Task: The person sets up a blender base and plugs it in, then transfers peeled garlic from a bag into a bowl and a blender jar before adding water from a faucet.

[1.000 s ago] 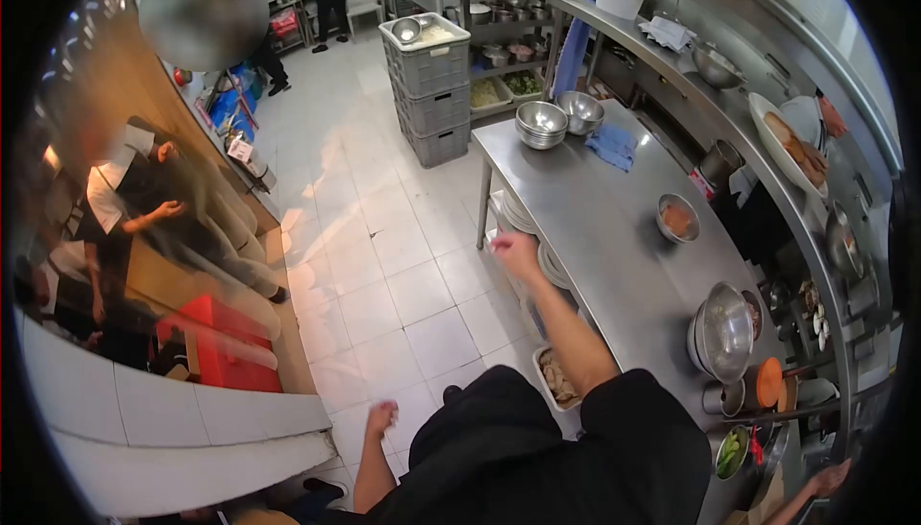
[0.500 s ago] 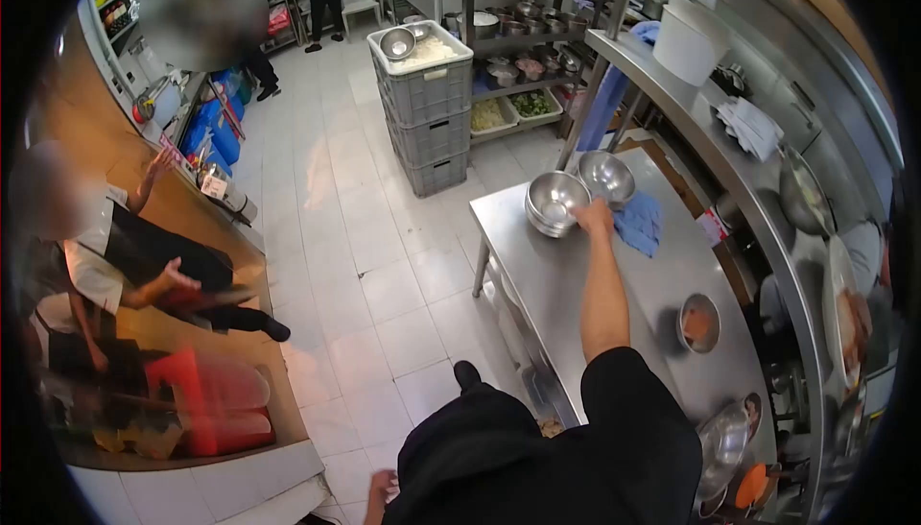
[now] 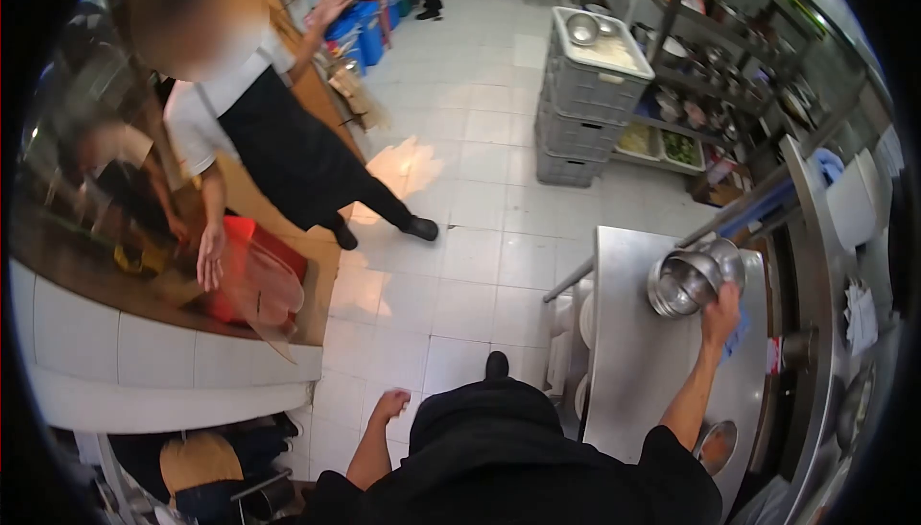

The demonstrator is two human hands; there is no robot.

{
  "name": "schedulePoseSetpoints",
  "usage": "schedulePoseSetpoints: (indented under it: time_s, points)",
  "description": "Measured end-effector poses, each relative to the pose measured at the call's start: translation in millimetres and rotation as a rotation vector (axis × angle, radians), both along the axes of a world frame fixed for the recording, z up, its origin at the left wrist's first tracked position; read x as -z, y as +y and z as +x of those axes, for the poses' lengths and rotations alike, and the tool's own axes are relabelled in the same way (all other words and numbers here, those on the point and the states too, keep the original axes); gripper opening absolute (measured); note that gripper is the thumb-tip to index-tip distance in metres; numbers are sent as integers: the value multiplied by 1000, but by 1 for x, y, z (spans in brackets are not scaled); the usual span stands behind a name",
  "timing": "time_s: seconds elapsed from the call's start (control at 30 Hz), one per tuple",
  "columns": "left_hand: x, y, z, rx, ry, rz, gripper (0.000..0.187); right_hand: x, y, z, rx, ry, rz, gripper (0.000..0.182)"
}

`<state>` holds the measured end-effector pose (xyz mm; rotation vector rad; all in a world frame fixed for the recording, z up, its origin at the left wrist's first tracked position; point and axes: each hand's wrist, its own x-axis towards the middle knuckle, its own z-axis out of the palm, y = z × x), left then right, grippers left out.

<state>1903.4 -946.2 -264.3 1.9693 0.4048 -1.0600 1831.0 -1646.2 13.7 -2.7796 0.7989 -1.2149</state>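
At the far end of the steel table (image 3: 628,371), my right hand (image 3: 721,314) is closed on the rim of a steel mixing bowl (image 3: 698,274). This bowl sits tilted over a stack of steel bowls (image 3: 665,297). Right behind it stands another steel bowl (image 3: 726,254). Partly hidden by my hand is a blue cloth (image 3: 737,336) on the tabletop. Nearer my body, a steel bowl with something orange-brown inside (image 3: 717,446) rests by my right forearm. My left hand (image 3: 389,406) hangs over the floor at my side, fingers curled, with nothing visible in it.
A person in a black apron (image 3: 278,141) stands on the left beside a red bin (image 3: 254,261). Stacked grey crates (image 3: 585,127) stand ahead, bowls on top. Shelves (image 3: 715,74) with pans rise at the far right. A metal overshelf (image 3: 815,266) runs along the table's right side.
My view has swung left, so the table appears farther right. The bowl under my right hand has tilted on the stack. The aproned person's near arm has lowered. My left hand shows more fully.
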Motion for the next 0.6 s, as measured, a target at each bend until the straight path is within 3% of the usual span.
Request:
schedulePoseSetpoints:
  time_s: [0.07, 0.13, 0.23, 0.27, 0.33, 0.37, 0.4, 0.43, 0.5, 0.53, 0.6]
  points:
    - [-25, -19, 27, -104, -131, -79, 24, 1, 2, 5, 14, -33, -17, 20]
    - [-27, -26, 52, 57, -330, -108, 24, 16, 23, -7, 118, -119, 52, 18]
    - [-88, -65, 78, 110, -389, -184, 25, 28, 65, 15, 141, -379, -21, 23]
    - [-111, -82, 80, 96, -386, -283, 26, 27, 100, 19, 176, -284, -115, 22]
    - [-157, -109, 74, 66, -367, -557, 34, 8, 185, 27, -7, -255, 248, 19]
    - [-172, -118, 70, 76, -324, -686, 40, 0, 224, 32, -118, -296, 635, 17]
    - [-183, -125, 63, 66, -274, -808, 48, 7, 258, 29, -118, -166, 760, 14]
    - [-194, -127, 53, 151, -225, -820, 48, 26, 283, 25, -284, -197, 782, 13]
    - [-209, -119, 33, 36, 13, -1293, 51, 28, 339, -4, -356, -40, 939, 14]
    - [-204, -116, 29, 79, 51, -1290, 51, 37, 355, -16, -389, 17, 963, 15]
    - [-192, -105, 23, 268, 165, -1005, 53, 40, 377, -52, -342, 91, 997, 16]
